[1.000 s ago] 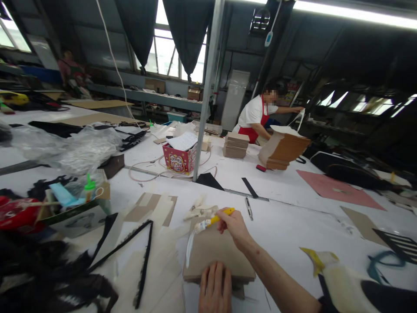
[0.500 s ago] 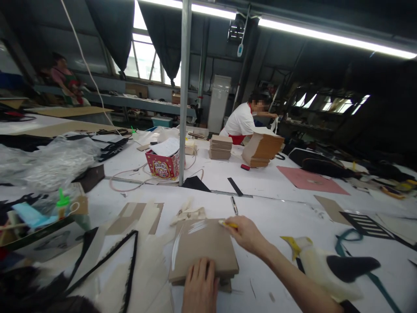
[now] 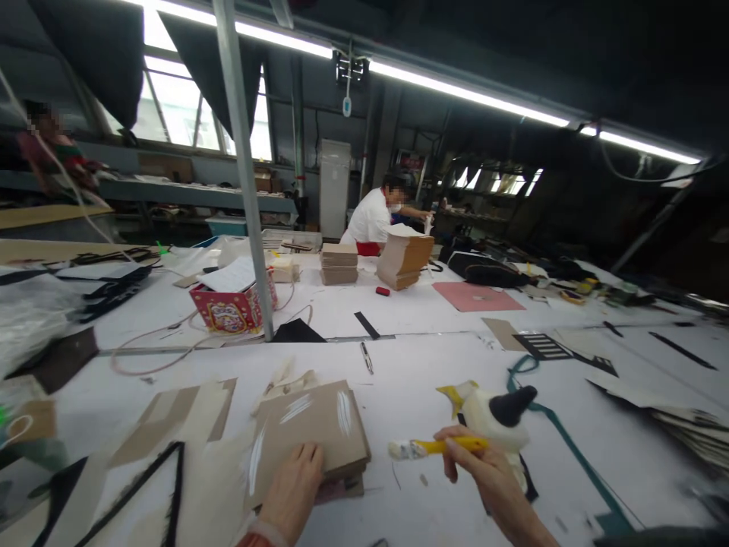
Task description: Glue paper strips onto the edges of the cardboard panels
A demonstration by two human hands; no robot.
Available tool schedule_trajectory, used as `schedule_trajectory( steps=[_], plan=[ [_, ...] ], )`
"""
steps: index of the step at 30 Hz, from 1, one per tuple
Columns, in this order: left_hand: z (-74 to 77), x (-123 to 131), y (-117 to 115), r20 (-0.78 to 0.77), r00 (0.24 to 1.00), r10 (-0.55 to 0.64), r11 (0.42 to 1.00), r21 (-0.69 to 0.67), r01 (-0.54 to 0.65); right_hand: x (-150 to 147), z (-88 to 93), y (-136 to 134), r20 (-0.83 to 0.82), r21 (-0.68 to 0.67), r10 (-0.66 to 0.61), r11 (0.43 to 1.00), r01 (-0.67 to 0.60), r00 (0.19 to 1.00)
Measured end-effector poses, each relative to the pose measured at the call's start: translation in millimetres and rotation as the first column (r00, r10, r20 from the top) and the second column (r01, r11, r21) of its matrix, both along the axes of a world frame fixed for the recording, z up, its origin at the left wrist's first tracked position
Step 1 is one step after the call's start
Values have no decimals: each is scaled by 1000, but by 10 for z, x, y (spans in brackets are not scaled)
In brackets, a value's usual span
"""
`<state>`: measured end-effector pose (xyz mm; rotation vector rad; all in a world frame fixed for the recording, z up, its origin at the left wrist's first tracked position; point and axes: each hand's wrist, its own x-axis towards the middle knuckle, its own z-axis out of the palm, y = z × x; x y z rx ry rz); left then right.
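Note:
My left hand [image 3: 291, 490] lies flat, fingers together, on the near edge of a stack of brown cardboard sheets [image 3: 310, 429] streaked with white glue. To the right of the stack, my right hand [image 3: 484, 475] is closed on a yellow-handled brush [image 3: 436, 447] whose white bristles point left, lifted off the cardboard above the white table [image 3: 410, 395]. Just behind that hand lies a white glue bottle [image 3: 490, 414] with a yellow spout and a black part.
A metal pole [image 3: 244, 190] rises from the table beside a red patterned box [image 3: 231, 308]. A pen [image 3: 366, 357], cardboard pieces [image 3: 171, 410] and black strips [image 3: 130, 494] lie around. At the far end, a person in white and red [image 3: 370, 220] handles tall cardboard stacks [image 3: 404, 258].
My right hand has pulled the brush off the cardboard stack to the right, leaving white glue streaks. The view has swung right. My left hand stays on the stack.

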<state>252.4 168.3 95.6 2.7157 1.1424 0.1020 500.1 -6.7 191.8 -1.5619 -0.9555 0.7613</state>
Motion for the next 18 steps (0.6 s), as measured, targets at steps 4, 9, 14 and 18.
schedule_trajectory(
  steps=[4, 9, 14, 18],
  plan=[
    [179, -9, 64, -88, 990, -112, 993, 31, 115, 40, -197, -558, -258, 19, -224, 972, 236, 940],
    [811, -212, 42, 278, 960, -40, 932, 356, -64, -100, -318, -1008, -356, -5, -325, 938, 347, 876],
    [1283, -449, -530, 866, 356, 352, 857, -145, -495, -564, -482, -1016, -162, -26, -218, 976, 217, 962],
    [1034, -483, -1305, 647, -165, 745, 643, -762, -84, -1082, -624, -1010, 26, -111, -139, 984, 141, 990]
  ],
)
